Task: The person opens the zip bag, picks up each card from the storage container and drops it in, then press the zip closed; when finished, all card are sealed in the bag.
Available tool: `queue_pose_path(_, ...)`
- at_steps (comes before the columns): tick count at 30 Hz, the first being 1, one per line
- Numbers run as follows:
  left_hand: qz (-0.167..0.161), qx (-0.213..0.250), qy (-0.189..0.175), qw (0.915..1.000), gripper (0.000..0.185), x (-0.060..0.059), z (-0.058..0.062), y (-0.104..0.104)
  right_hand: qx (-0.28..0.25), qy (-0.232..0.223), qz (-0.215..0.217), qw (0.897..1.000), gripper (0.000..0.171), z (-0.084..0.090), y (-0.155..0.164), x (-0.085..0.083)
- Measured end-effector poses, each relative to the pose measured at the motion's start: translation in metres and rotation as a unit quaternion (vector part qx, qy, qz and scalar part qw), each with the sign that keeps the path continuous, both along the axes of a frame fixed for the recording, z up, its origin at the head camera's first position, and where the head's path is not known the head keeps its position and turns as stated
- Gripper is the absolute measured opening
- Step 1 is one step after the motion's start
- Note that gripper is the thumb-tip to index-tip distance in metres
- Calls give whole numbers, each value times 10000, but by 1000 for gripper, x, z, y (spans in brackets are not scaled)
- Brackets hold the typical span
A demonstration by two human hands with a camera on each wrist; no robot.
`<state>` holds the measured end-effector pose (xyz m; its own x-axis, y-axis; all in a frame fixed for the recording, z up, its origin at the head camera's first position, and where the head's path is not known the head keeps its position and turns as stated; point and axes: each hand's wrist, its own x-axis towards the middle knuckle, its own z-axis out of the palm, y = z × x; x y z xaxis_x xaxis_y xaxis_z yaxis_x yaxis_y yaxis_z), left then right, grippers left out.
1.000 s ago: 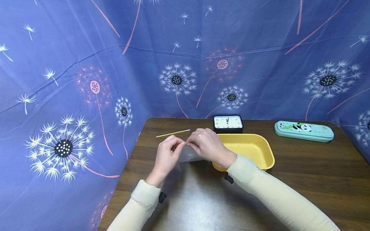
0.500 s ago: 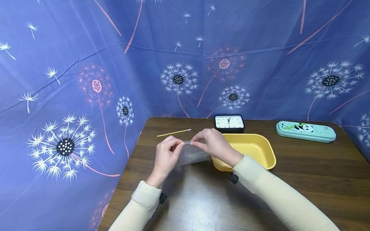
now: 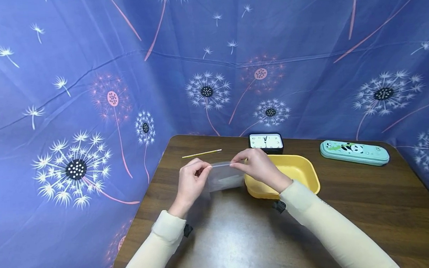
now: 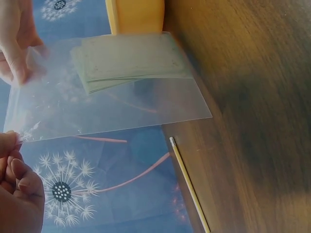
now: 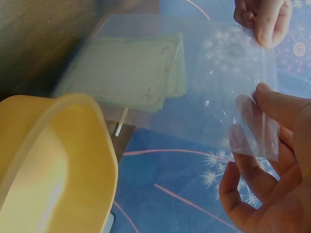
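A clear plastic zip bag (image 3: 224, 177) hangs between my two hands above the table. Inside it, at the bottom, lies a small stack of pale green paper sheets (image 4: 131, 58), slightly fanned. My left hand (image 3: 192, 182) pinches one top corner between thumb and fingers. The right hand (image 3: 260, 168) pinches the same top edge near its other end, thumb on one face and fingers seen through the plastic in the right wrist view. Just right of the bag, partly under my right forearm, stands a yellow plastic basin (image 3: 301, 170).
A yellow pencil (image 3: 202, 154) lies behind my left hand on the brown wooden table (image 3: 225, 236). At the back stands a black-framed clock (image 3: 266, 142). A mint panda pencil case (image 3: 355, 152) lies at the back right. Blue dandelion-print cloth (image 3: 197, 40) hangs behind.
My right hand has slid rightward along the bag's top edge, away from the left hand, so more of the bag shows. The left hand stays nearly in place, still pinching its corner.
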<state>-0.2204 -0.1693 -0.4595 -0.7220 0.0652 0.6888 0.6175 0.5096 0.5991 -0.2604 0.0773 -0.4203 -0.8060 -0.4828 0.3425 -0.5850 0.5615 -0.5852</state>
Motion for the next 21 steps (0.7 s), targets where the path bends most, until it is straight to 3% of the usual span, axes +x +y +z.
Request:
queue_pose_path(10, -4, 56, -39, 10000, 8, 1, -1, -7, 108, -179, -161, 9997, 6, -1, 16, 0)
queue_pose_path(21, 83, 28, -210, 9997, 9, 2, 2, -12, 202, -20, -224, 9995, 4, -3, 28, -1)
